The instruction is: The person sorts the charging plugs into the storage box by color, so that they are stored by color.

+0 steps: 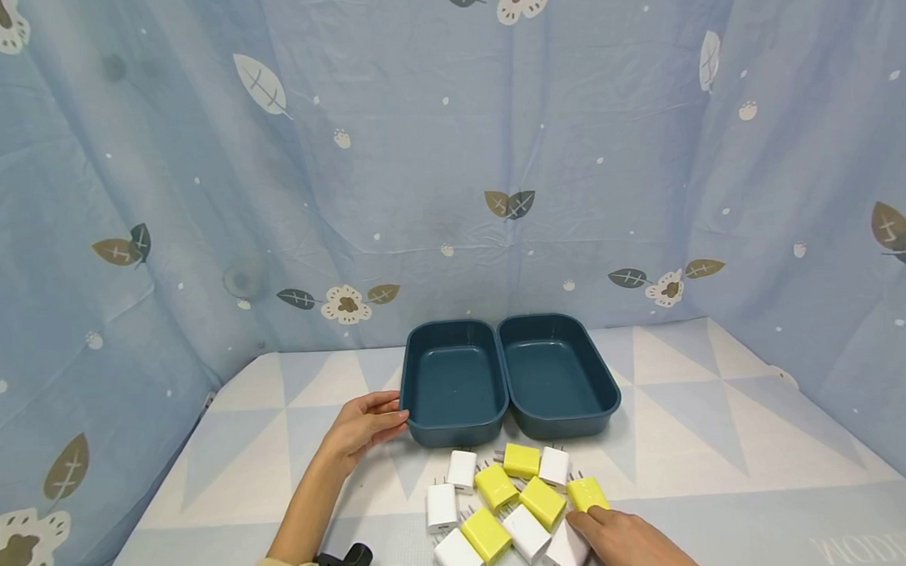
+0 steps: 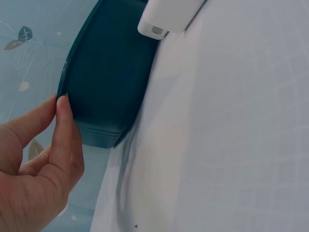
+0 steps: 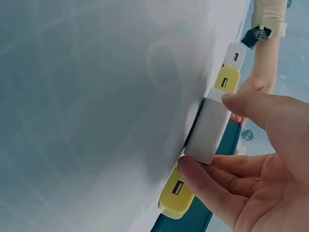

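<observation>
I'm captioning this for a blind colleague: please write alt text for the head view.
A person's right hand holds a white charger in a cluster of white and yellow chargers, while the left hand grips a teal tray by its rim, beside a matching tray.

bins [image 1: 458, 436]: dark teal | plugs [image 1: 487, 536]: yellow, white | curtain [image 1: 411, 151]: blue, leaf-and-flower print | tablecloth [image 1: 683, 421]: white-blue triangles

Trays [image 1: 455, 387] side by side, on table [image 1: 683, 425], chargers [image 1: 543, 503] before them
</observation>
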Demonstrator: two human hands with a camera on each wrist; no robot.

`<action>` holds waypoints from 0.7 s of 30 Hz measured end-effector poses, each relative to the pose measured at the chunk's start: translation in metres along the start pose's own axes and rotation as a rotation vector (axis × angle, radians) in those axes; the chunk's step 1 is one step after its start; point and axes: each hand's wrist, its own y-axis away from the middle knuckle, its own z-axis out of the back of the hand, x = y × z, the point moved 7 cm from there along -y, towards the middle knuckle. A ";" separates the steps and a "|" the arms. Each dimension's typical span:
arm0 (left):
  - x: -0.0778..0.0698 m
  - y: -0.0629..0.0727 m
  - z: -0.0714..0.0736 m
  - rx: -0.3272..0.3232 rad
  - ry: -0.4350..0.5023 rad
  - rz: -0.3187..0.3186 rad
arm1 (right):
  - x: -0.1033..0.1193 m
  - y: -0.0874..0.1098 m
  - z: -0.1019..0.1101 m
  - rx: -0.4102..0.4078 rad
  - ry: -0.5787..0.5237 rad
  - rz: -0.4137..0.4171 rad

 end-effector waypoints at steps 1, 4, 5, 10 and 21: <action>0.000 0.000 0.000 0.000 0.000 -0.001 | 0.000 0.000 0.000 0.001 -0.003 -0.003; 0.000 -0.001 0.001 0.001 0.001 0.002 | 0.000 0.001 0.002 0.003 -0.004 -0.004; 0.000 -0.001 0.001 0.003 0.002 0.002 | 0.000 0.002 0.003 0.000 -0.002 0.002; 0.001 -0.003 0.001 0.011 0.016 0.009 | -0.001 0.007 0.007 -0.036 0.008 0.068; 0.000 -0.003 0.000 0.017 0.014 0.021 | -0.002 0.014 0.013 -0.047 -0.050 0.142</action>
